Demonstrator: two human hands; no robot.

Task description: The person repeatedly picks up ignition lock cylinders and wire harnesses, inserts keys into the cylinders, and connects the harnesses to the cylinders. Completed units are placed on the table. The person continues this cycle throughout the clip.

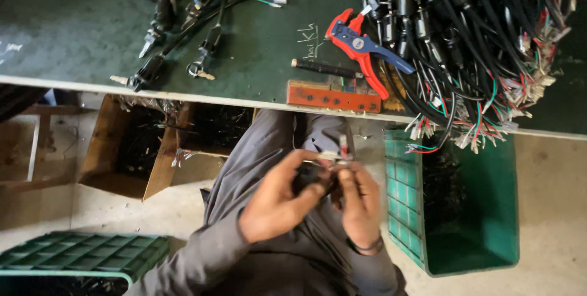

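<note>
My left hand (278,201) and my right hand (359,201) meet over my lap, below the bench edge. Together they grip a small black part with thin wires (318,171); a light connector end sticks up between the fingertips. Motion blur hides its details. A dark band circles my right wrist. Grey sleeves and grey trousers fill the space under the hands.
The dark green bench (73,33) carries red-and-blue wire strippers (361,48), an orange block (333,96), a black rod (324,67), loose black switch assemblies (177,27) and a large heap of black wire harnesses (477,45). Below stand a green crate (483,210), a cardboard box (147,149) and a second green crate (79,256).
</note>
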